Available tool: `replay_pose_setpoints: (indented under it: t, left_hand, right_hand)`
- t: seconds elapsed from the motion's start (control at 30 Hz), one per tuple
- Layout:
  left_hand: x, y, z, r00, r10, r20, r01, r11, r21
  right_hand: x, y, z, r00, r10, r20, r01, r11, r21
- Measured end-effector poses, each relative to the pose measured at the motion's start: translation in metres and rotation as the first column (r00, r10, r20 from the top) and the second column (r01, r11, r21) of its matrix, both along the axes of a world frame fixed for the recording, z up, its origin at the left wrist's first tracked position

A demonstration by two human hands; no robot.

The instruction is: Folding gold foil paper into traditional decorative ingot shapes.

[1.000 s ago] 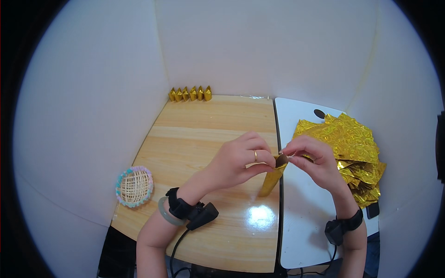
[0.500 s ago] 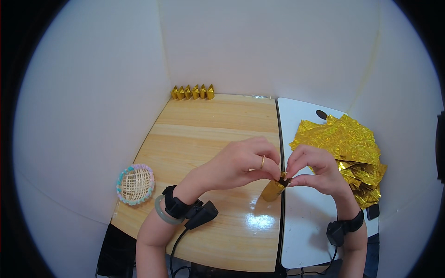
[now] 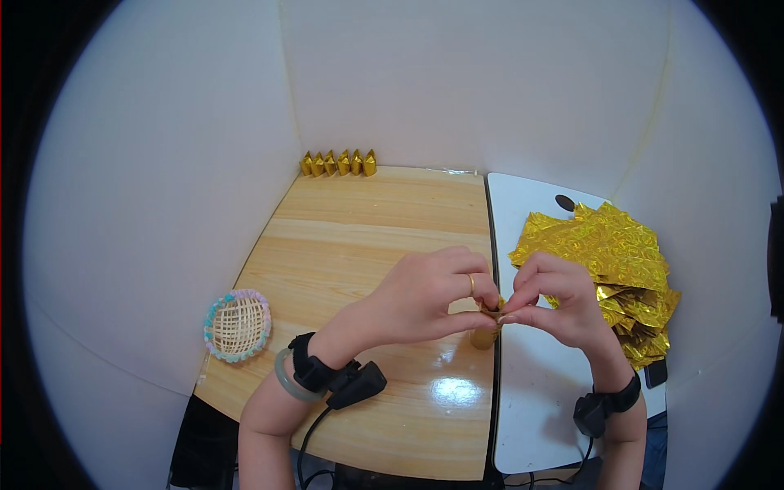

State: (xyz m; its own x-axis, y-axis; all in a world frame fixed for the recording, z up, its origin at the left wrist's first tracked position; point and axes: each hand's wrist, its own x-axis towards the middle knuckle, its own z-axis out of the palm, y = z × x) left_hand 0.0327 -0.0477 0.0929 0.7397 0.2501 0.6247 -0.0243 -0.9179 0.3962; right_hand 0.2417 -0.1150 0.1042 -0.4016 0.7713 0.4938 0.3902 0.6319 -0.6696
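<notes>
A small roll of gold foil paper (image 3: 483,338) is held near the seam between the wooden and white tabletops. My left hand (image 3: 437,296), with a ring on one finger, pinches the roll's upper rim from the left. From the right, my right hand (image 3: 555,298) pinches the same rim with thumb and forefinger. The fingertips of both hands nearly meet over the roll's opening and hide part of it. Beyond my right hand, a fanned pile of shiny gold foil sheets (image 3: 600,245) lies on the white tabletop.
Several folded gold foil pieces (image 3: 344,163) stand in a row at the far left of the wooden tabletop (image 3: 359,220). A small woven basket (image 3: 238,325) with a pastel rim sits at the left edge. A black oval (image 3: 564,202) shows on the white tabletop (image 3: 535,408).
My fingers have drawn the roll's upper rim together, so its dark opening looks narrower. The roll now stands more upright, and my left hand has dipped slightly.
</notes>
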Motion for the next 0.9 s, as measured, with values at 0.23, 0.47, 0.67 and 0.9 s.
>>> replay_pose_setpoints:
  t: [0.23,0.47,0.67,0.9]
  left_hand:
    - [0.000,0.001,0.000,0.997,0.018,0.069,-0.015,0.999,-0.051]
    - [0.012,0.000,-0.016,0.990,0.082,0.115,-0.036,0.933,-0.359]
    - [0.033,-0.012,-0.047,0.986,0.017,0.167,0.136,0.506,-0.852]
    - [0.037,-0.020,-0.054,0.979,-0.068,0.194,0.202,0.489,-0.848]
  right_hand:
    - [0.001,0.005,-0.005,1.000,0.009,-0.016,-0.010,0.997,-0.075]
    - [-0.004,0.008,-0.021,0.967,-0.091,-0.237,0.038,0.975,-0.217]
    - [-0.009,0.006,-0.018,0.977,-0.090,-0.196,0.065,0.989,-0.133]
    - [-0.005,0.004,-0.016,0.979,-0.053,-0.198,-0.004,0.961,-0.277]
